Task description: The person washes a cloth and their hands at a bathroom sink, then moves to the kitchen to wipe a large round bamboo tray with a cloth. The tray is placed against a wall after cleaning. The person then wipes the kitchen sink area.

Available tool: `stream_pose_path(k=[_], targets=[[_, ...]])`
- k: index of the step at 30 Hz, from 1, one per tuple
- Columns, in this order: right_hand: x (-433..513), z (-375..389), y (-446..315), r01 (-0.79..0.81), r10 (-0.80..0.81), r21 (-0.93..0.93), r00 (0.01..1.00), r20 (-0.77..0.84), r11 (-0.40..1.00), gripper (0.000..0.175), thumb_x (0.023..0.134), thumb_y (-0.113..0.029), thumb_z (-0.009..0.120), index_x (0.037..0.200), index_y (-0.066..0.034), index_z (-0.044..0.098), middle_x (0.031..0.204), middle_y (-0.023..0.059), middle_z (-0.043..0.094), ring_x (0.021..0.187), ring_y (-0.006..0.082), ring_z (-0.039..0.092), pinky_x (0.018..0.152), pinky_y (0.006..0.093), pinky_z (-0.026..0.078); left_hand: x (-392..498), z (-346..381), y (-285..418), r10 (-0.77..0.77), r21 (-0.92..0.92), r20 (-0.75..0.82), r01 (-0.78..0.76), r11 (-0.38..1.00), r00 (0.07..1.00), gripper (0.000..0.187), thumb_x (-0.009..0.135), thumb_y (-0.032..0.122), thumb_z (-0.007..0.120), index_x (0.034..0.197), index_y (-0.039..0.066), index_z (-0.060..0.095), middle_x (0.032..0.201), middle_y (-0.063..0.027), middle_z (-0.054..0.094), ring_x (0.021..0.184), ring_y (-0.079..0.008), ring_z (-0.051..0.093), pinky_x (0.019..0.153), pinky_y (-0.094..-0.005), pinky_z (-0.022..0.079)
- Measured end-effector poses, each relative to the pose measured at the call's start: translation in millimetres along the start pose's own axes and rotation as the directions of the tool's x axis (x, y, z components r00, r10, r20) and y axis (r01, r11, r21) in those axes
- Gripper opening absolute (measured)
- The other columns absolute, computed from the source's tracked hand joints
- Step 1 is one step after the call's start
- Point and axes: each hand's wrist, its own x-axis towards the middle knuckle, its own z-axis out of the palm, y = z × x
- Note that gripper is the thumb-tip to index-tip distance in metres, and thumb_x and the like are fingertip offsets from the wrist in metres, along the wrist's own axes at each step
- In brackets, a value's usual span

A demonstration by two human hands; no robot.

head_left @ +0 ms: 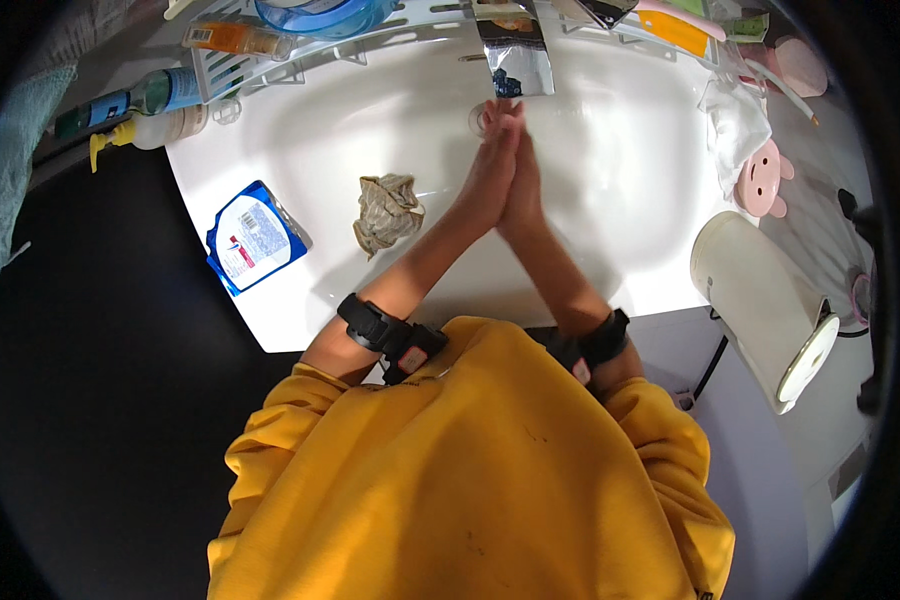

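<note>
My left hand (489,176) and my right hand (526,169) are pressed palm to palm over the white washbasin (607,150). Their fingers stretch away from me, with several fingertips spread a little apart. Nothing shows between the palms, though their inner faces are hidden. Just beyond the fingertips is the end of a shiny metal faucet (529,64). I cannot make out any running water. The round drain (476,118) is partly covered by my fingers. To the left of my left forearm, a crumpled greyish-beige cloth (388,214) lies in the basin.
A blue-and-white package (255,240) rests on the left rim. Behind the basin, a white rack (217,71) carries an orange bottle (232,39) and a blue bowl (326,16). A pump bottle (150,131) stands far left. At right are a white cloth (731,124) and an off-white kettle-like container (757,292).
</note>
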Motion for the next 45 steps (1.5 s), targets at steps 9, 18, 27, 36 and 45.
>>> stream_pose_path(k=[9,18,27,36,45], targets=[[-22.2,-22.8,14.8,-0.027,0.044,-0.279,0.997,0.057,0.960,0.052,0.097,-0.038,0.027,0.141,-0.0104,0.022,0.145,0.0005,0.026,0.134,0.0128,0.022,0.109,0.0308,0.017,-13.8,3.1,-32.3,-0.158,0.105,-0.122,0.171,0.980,0.980,0.071,0.094,0.053,0.022,0.142,0.002,0.014,0.149,-0.0146,0.013,0.138,-0.0238,0.007,0.111,-0.0325,0.006],[-34.6,22.2,-26.5,-0.353,0.393,0.186,0.879,-0.269,0.917,0.057,0.096,-0.039,0.023,0.142,-0.0068,0.015,0.147,0.0045,0.023,0.135,0.0188,0.023,0.110,0.0320,0.018,-18.8,2.8,-11.0,-0.316,0.379,0.027,0.282,0.881,0.949,0.087,0.086,0.069,0.016,0.142,0.003,0.014,0.149,-0.0155,0.009,0.139,-0.0256,-0.001,0.111,-0.0349,0.001],[-30.6,11.3,-11.9,-0.313,0.309,0.120,0.950,0.045,0.942,0.057,0.095,-0.045,0.027,0.142,-0.0128,0.020,0.144,0.0043,0.026,0.133,0.0202,0.023,0.107,0.0380,0.021,-24.2,12.2,-7.5,-0.213,0.472,-0.107,0.238,0.849,0.971,0.079,0.091,0.060,0.012,0.141,-0.001,0.016,0.148,-0.0185,0.010,0.139,-0.0266,0.001,0.111,-0.0357,0.002],[-43.1,-11.5,-7.8,-0.303,0.293,0.382,0.952,0.086,0.873,0.053,0.094,-0.043,0.036,0.138,-0.0147,0.027,0.133,0.0051,0.039,0.121,0.0238,0.038,0.097,0.0341,0.036,-4.2,28.1,-10.4,-0.418,0.661,-0.120,0.387,0.643,0.900,0.086,0.086,0.068,0.016,0.142,0.003,0.014,0.148,-0.0177,0.015,0.137,-0.0326,0.009,0.111,-0.0390,0.008],[20.6,-88.3,-9.7,-0.597,0.577,0.355,0.798,0.173,0.719,0.036,0.092,-0.023,0.032,0.112,-0.0027,0.053,0.111,0.0145,0.059,0.099,0.0229,0.057,0.088,0.0390,0.043,-11.6,-44.8,-87.6,0.161,0.979,0.052,-0.082,0.186,0.986,0.058,0.092,0.036,0.036,0.129,-0.008,0.036,0.139,-0.0249,0.030,0.134,-0.0335,0.022,0.108,-0.0464,0.018]])
